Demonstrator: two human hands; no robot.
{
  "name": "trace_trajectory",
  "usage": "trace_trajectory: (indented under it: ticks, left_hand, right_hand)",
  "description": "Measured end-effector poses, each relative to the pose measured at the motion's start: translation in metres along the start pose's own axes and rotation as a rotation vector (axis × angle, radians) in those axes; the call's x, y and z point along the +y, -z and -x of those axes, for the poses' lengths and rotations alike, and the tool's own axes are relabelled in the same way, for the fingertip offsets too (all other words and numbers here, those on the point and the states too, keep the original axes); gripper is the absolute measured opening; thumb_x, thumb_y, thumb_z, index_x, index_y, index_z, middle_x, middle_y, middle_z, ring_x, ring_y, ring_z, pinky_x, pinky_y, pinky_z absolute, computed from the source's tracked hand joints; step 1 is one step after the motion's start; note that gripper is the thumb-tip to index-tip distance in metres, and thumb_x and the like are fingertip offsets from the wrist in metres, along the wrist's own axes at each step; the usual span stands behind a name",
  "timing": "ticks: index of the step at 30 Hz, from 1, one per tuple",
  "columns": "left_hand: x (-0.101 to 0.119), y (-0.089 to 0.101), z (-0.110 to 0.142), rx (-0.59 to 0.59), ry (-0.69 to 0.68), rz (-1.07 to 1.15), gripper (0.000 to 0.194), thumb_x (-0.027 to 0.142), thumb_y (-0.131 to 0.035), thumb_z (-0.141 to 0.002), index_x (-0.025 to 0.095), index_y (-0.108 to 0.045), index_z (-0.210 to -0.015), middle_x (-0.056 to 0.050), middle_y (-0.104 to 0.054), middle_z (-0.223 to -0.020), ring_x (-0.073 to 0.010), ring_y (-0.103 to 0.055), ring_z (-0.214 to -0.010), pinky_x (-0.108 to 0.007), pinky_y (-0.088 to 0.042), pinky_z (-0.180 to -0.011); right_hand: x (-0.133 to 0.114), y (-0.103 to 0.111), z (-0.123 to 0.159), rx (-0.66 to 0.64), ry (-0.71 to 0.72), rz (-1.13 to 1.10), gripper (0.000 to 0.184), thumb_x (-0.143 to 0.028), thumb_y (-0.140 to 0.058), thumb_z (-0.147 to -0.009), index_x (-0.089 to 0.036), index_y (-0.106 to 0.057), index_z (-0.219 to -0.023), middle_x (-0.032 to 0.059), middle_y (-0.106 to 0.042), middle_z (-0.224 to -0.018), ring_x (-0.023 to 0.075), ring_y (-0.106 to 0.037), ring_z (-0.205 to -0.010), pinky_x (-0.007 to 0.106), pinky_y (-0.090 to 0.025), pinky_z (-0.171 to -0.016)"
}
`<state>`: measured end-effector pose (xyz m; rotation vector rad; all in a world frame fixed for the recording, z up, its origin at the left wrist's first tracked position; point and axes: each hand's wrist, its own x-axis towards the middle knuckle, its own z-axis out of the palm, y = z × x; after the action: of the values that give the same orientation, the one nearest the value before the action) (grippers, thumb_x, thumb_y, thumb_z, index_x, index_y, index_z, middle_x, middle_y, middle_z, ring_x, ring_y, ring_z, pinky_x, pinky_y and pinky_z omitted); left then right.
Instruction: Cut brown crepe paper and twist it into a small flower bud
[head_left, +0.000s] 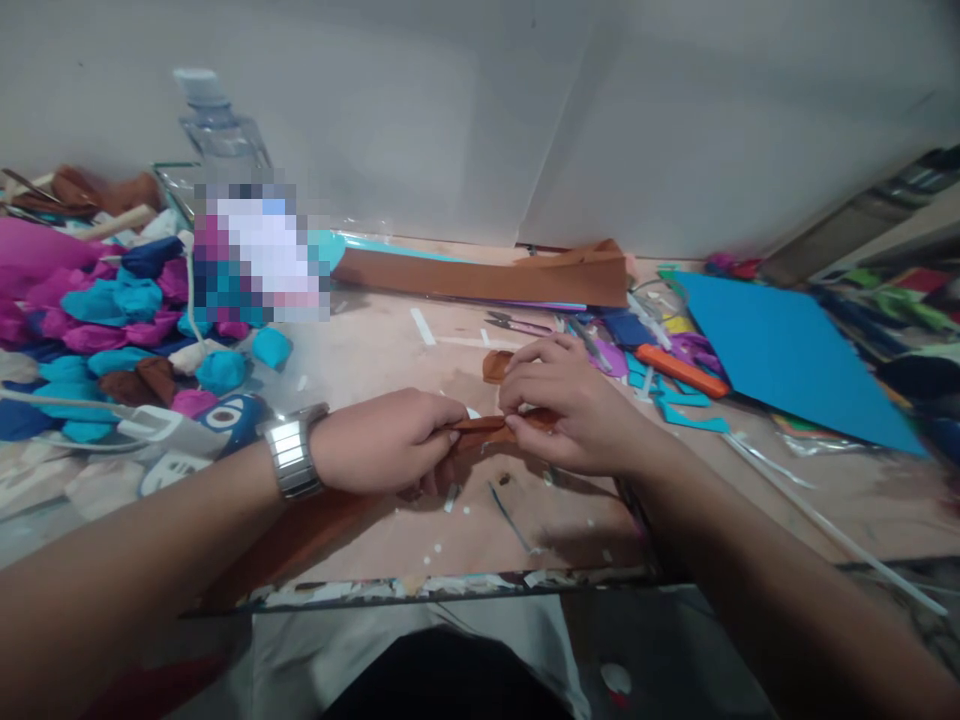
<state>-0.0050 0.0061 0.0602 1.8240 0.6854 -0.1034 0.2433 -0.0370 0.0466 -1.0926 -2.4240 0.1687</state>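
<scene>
Over the middle of the wooden table (360, 345), both hands pinch a narrow strip of brown paper (484, 426), which looks folded or rolled along its edge. My left hand (394, 435), with a silver watch on the wrist, is closed on the strip's left end. Fingers of my right hand (562, 405) close on it farther right. More brown sheet (300, 535) lies under my left forearm; whether it joins the strip I cannot tell. Just behind my right fingers sits a small brown piece (495, 366).
At the left are blue, pink and brown crepe bundles (120, 300), a white charger (161, 428) and a clear bottle (221, 135). Long brown paper (465, 278) lies along the wall. At the right are an orange cutter (682, 371), blue sheet (795, 350), scraps and a white stick (840, 525).
</scene>
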Motion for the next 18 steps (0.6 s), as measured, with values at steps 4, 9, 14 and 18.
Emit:
trace_trajectory:
  ticks: [4,9,14,18]
  left_hand:
    - [0.0011,0.0016,0.0008,-0.004,0.061,-0.013,0.019,0.022,-0.044,-0.097,0.018,-0.063,-0.098,-0.005,-0.076,-0.083,-0.0162,-0.071,-0.065,-0.024,-0.051,-0.056]
    - [0.0053,0.0025,0.0013,0.128,-0.060,-0.311,0.023,0.031,-0.044,-0.103,0.019,-0.062,-0.095,-0.003,-0.074,-0.078,-0.0159,-0.067,-0.067,-0.026,-0.045,-0.064]
    - [0.0081,-0.0052,-0.0017,0.280,-0.048,-0.662,0.028,0.026,-0.039,-0.101,0.019,-0.066,-0.099,-0.007,-0.071,-0.081,-0.0202,-0.060,-0.069,-0.031,-0.034,-0.063]
    - [0.0074,-0.0052,-0.0016,0.288,-0.022,-0.666,0.024,0.020,-0.040,-0.096,0.018,-0.064,-0.097,-0.008,-0.071,-0.083,-0.0217,-0.062,-0.072,-0.032,-0.036,-0.063]
  right_hand:
    - [0.0005,-0.0001,-0.0001,-0.006,0.003,-0.026,0.009,-0.015,-0.063,-0.085,-0.023,-0.064,-0.084,0.0016,-0.071,-0.086,0.0261,-0.061,-0.104,0.047,-0.034,-0.100]
    - [0.0005,-0.0023,0.0006,-0.013,-0.010,-0.042,0.007,-0.015,-0.063,-0.085,-0.022,-0.064,-0.085,0.0030,-0.070,-0.088,0.0261,-0.061,-0.105,0.047,-0.036,-0.099]
    - [-0.0018,-0.0039,0.0010,-0.014,-0.018,-0.052,0.007,-0.016,-0.063,-0.086,-0.023,-0.066,-0.084,0.0029,-0.069,-0.088,0.0267,-0.061,-0.107,0.049,-0.033,-0.101]
    - [-0.0021,-0.0035,0.0011,-0.003,-0.021,-0.035,0.008,-0.016,-0.062,-0.087,-0.023,-0.066,-0.084,0.0036,-0.070,-0.089,0.0269,-0.061,-0.107,0.048,-0.033,-0.100]
